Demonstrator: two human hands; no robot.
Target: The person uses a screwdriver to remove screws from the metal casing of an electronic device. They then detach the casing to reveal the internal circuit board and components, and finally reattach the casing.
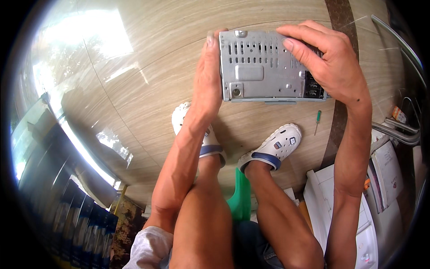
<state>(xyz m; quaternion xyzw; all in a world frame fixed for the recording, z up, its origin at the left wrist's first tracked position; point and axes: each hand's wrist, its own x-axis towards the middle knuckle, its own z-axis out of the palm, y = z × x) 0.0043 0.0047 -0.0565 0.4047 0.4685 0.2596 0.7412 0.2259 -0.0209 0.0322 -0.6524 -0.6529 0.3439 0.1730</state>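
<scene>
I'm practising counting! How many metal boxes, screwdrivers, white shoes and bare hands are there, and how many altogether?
Metal box: 1
Screwdriver: 1
White shoes: 2
Hands (left hand, right hand): 2
Total: 6

The floor is glossy beige tile with wavy streaks, bright glare at the left and a dark brown strip at the right; a green-handled screwdriver lies just beside the strip, and two worn white clogs stand nearer the middle
</scene>
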